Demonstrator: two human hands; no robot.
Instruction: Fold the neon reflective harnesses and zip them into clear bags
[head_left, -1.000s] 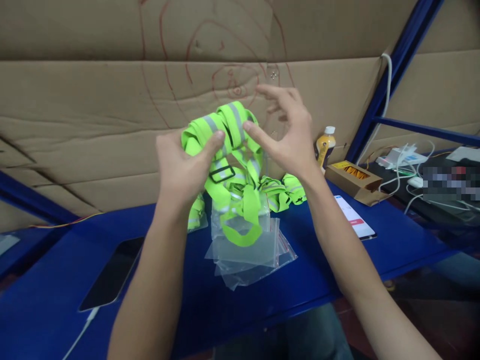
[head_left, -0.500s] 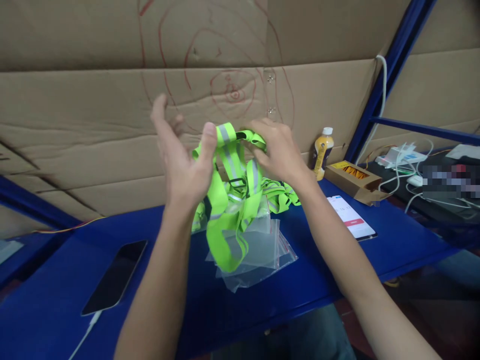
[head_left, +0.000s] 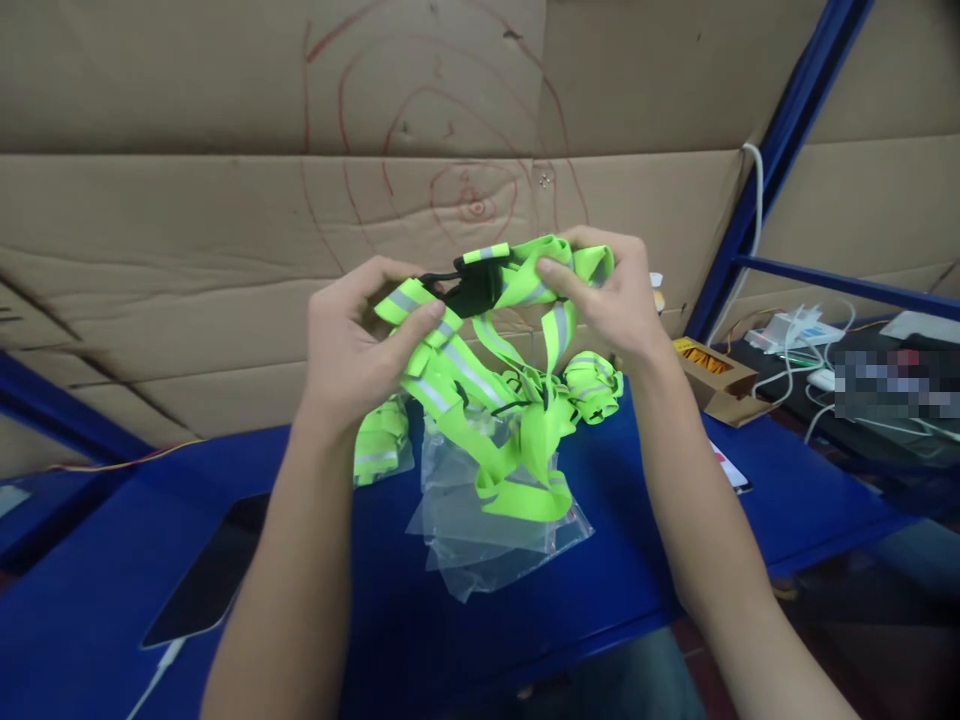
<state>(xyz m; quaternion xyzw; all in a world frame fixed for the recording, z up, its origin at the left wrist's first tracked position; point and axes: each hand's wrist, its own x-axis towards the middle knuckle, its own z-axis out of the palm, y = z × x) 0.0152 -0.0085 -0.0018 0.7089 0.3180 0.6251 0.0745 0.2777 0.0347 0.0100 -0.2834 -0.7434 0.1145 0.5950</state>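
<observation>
Between my hands hangs a neon-green reflective strap harness (head_left: pixel 525 440) with silver stripes and black fittings. My left hand (head_left: pixel 360 340) is closed on a folded part of its straps, thumb on top. At the other side my right hand (head_left: pixel 611 285) pinches a bunched strap close to a black piece. Loose loops droop over clear plastic zip bags (head_left: pixel 487 545) on the blue table. A rolled green strap bundle (head_left: pixel 592 385) lies behind, below my right hand. Another folded green bundle (head_left: pixel 381 440) sits beside my left wrist.
On the blue table (head_left: pixel 600 590), a dark phone (head_left: pixel 206 575) with a white cable lies left, partly behind my forearm. At right are another phone (head_left: pixel 731 468), an open cardboard box (head_left: pixel 720 380) and a mostly hidden bottle. A cardboard wall (head_left: pixel 187 250) with red rings stands behind.
My left hand has closed on the harness straps, having had its fingers spread before. Both hands now stretch the top part sideways, the right hand farther right. The view has shifted slightly.
</observation>
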